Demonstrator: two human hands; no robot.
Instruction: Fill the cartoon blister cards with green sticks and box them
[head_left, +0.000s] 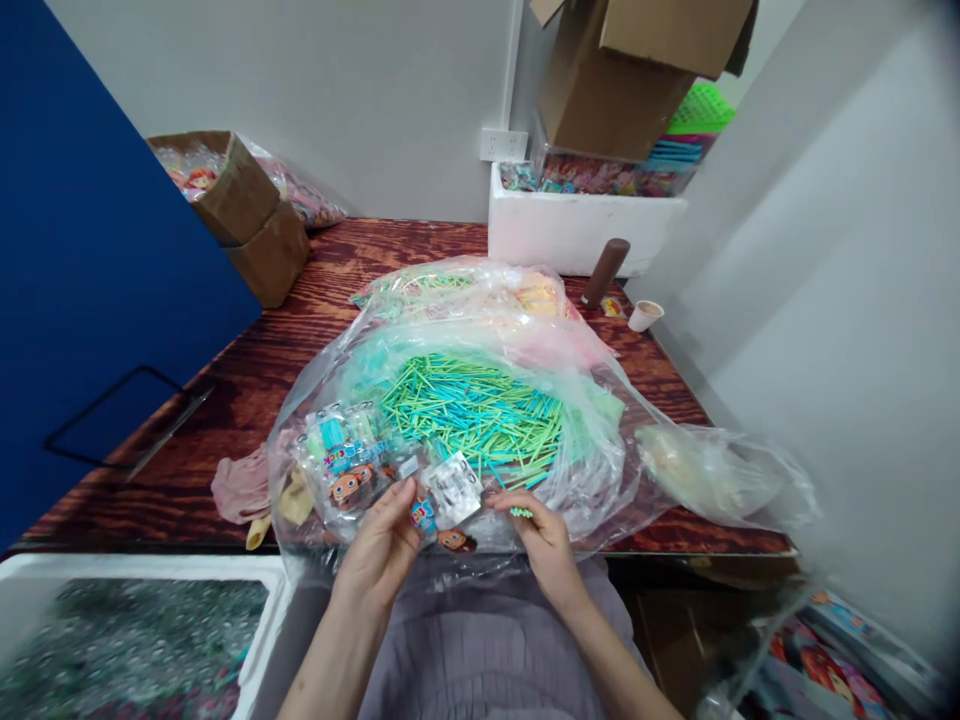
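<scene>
While the wooden surface [247, 380] is carrying a big clear plastic bag [600, 450] holding a heap of green and blue sticks [472, 410], both hands are working at its near edge, just in front of that heap. The left hand [379, 550] is holding a small clear packet [454, 488] in a closed grip at the bag's mouth, and the right hand [547, 540] is pinching one green stick [521, 512] in a closed grip just beside the packet.

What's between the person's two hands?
In the head view, a small clear packet lies between the left hand and the right hand, which pinches a green stick.
</scene>
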